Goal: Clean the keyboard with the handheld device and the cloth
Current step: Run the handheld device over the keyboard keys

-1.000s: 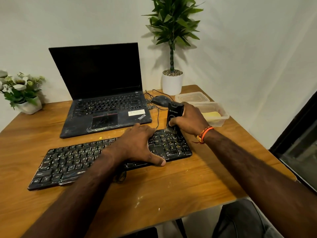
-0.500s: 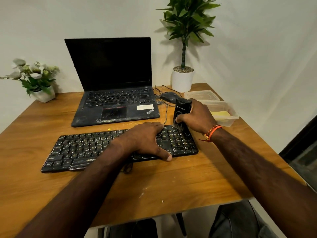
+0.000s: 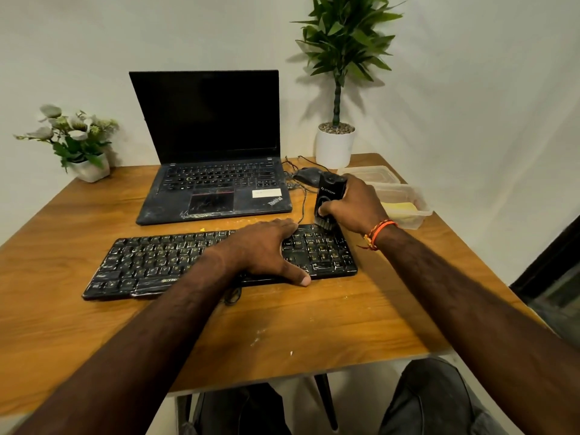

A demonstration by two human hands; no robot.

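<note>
Both hands were at work on the black keyboard (image 3: 194, 262), which lay near the front of the wooden table (image 3: 314, 324), just ahead of the open laptop (image 3: 213, 171). The left hand (image 3: 266, 249) lay flat over the keys right of centre, fingers straight and lightly spread, thumb hooked over the near edge, holding the board steady. The right hand (image 3: 354, 205) was curled around the handheld device (image 3: 329, 196), its brush end down on the far right corner of the keys. This looked like the device step, barely begun; the next move would call for drawing it leftward row by row. A yellow cloth (image 3: 400, 209), as it seemed, sat in a clear container (image 3: 420, 219) just right. Two potted plants (image 3: 335, 142) stood against pale walls.
</note>
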